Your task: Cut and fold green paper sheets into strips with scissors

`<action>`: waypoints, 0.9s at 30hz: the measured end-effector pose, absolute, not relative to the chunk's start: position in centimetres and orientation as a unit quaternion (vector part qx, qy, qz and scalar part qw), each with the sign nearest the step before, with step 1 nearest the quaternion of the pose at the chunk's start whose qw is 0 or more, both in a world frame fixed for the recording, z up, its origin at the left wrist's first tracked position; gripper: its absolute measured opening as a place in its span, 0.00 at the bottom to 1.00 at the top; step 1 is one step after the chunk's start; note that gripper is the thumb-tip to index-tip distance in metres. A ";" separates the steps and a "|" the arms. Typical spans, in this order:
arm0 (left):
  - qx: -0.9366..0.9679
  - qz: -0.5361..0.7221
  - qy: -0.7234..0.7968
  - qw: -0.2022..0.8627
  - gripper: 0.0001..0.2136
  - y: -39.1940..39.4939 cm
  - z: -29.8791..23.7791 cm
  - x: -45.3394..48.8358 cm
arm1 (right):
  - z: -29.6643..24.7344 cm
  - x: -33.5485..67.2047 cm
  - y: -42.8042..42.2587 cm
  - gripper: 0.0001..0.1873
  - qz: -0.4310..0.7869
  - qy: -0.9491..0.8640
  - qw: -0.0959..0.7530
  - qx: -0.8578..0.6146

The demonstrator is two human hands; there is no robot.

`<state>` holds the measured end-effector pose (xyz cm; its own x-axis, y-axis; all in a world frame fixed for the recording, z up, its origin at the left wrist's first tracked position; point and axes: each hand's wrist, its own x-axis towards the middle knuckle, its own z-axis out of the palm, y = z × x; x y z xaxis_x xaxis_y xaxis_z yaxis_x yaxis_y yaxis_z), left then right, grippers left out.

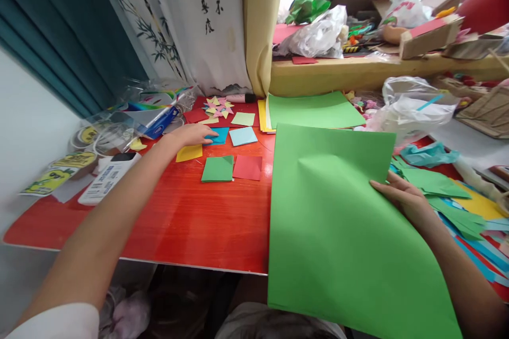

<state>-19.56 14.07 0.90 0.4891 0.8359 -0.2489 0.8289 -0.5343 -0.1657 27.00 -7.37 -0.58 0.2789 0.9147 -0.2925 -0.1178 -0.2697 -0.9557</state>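
Note:
My right hand [401, 196] grips the right edge of a large green sheet of paper [330, 222], thumb on top and fingers underneath. The sheet bows a little and reaches past the table's front edge. On the left, my left hand [194, 135] lies with its fingers extended on a small stack of blue paper squares [219, 136]. Around it are a yellow square [189, 153], a pale blue square [243, 136], a pale green square [243, 119], a green square stack [217, 168] and a red square [247, 167].
Folded paper stars [218, 107] and a marker [240, 98] lie at the back of the red table [191, 222]. Behind the large sheet is a green paper stack [314, 108]. Tape rolls [113, 137] sit left; plastic bags [413, 108] and paper scraps [457, 212] crowd the right.

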 end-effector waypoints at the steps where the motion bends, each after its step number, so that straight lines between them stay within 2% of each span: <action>1: -0.860 0.157 -0.485 0.019 0.22 14.1 0.9 -19.5 | -0.5 27.0 -7.4 0.19 0.505 -0.326 0.510 -0.615; 9: -0.844 0.162 -0.509 0.047 0.24 12.9 0.9 -18.8 | 0.1 26.9 -7.7 0.15 0.497 -0.327 0.505 -0.625; 15: -0.843 0.111 -0.525 0.017 0.27 13.0 0.6 -18.9 | -0.5 27.7 -7.7 0.15 0.466 -0.309 0.511 -0.653; 19: -0.840 0.096 -0.533 0.020 0.25 13.8 -0.4 -18.9 | -1.4 28.6 -7.1 0.15 0.468 -0.307 0.516 -0.648; 24: -0.837 0.090 -0.539 0.021 0.24 14.0 -1.1 -19.4 | -1.8 28.8 -6.8 0.20 0.485 -0.283 0.543 -0.624; 27: -0.834 0.089 -0.544 0.019 0.21 14.2 -0.9 -19.7 | -1.4 28.0 -7.2 0.16 0.487 -0.293 0.553 -0.609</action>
